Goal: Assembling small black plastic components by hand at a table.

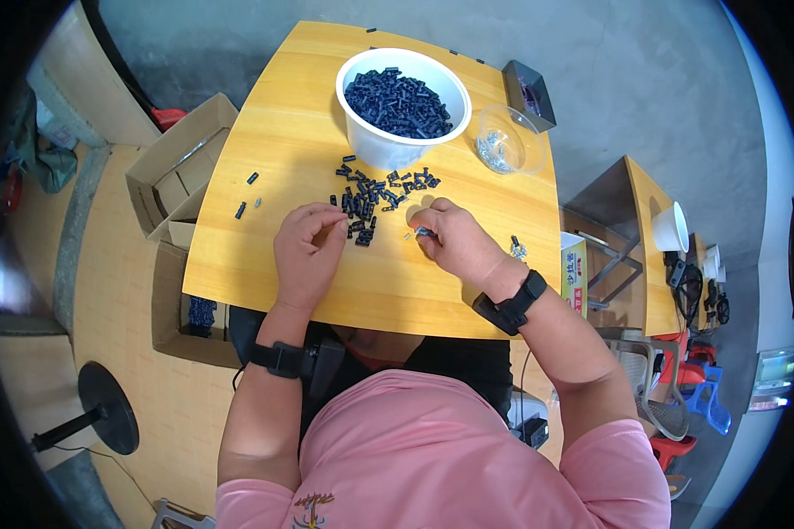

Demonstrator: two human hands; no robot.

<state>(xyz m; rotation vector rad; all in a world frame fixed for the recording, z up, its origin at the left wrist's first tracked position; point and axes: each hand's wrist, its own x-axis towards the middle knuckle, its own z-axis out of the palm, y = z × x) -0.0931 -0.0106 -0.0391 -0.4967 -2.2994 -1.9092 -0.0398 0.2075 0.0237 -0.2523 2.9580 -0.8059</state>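
Observation:
Just left of a loose pile of small black plastic parts (pixel 362 201) is my left hand (pixel 310 251). Its thumb and forefinger are pinched together, and whatever they may hold is too small to make out. My right hand (pixel 460 245) lies to the right of the pile, its fingers closed on a small dark part (pixel 425 232). Tiny metal bits show beside those fingertips. Behind the pile, a white tub (pixel 386 156) is filled with more of the same black parts. Silvery small hardware (pixel 492 152) sits in a clear round container (pixel 531 157) at the far right.
The yellow wooden table (pixel 265 115) has a few stray black parts (pixel 241 210) on its left and a little metal pile (pixel 518 250) on its right. A black box (pixel 531 95) stands at the far right edge. Cardboard boxes (pixel 185 167) sit left of the table.

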